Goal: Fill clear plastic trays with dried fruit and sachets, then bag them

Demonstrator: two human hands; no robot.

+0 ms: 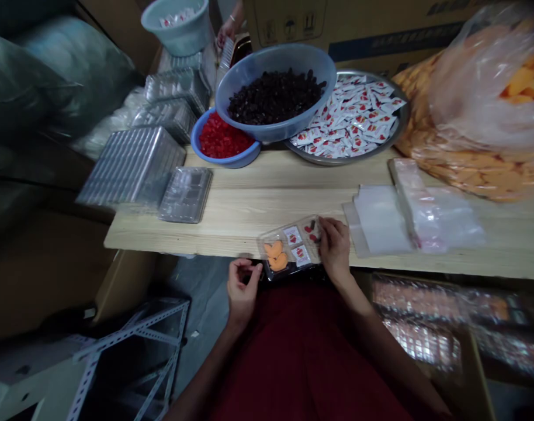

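A clear plastic tray [299, 272] is tilted at the table's front edge, partly over it. Its compartments hold orange slices [276, 255], two small white printed packets [300, 255], and a few red and dark pieces [311, 230]. My right hand [336, 248] grips the tray's right end between thumb and fingers. At the tray's left end is my left hand [243, 289], its fingers curled and its thumb against the edge; the exact contact there is hard to see.
Behind stand a bowl of dark dried pieces [276, 96], a bowl of red pieces [225, 137] and a metal basin of packets [350, 120]. Stacked clear trays [133, 166] lie left. Plastic bags [381, 219] and a large sack of orange slices [464, 128] lie right. Another person's hand [226, 30] shows at the back.
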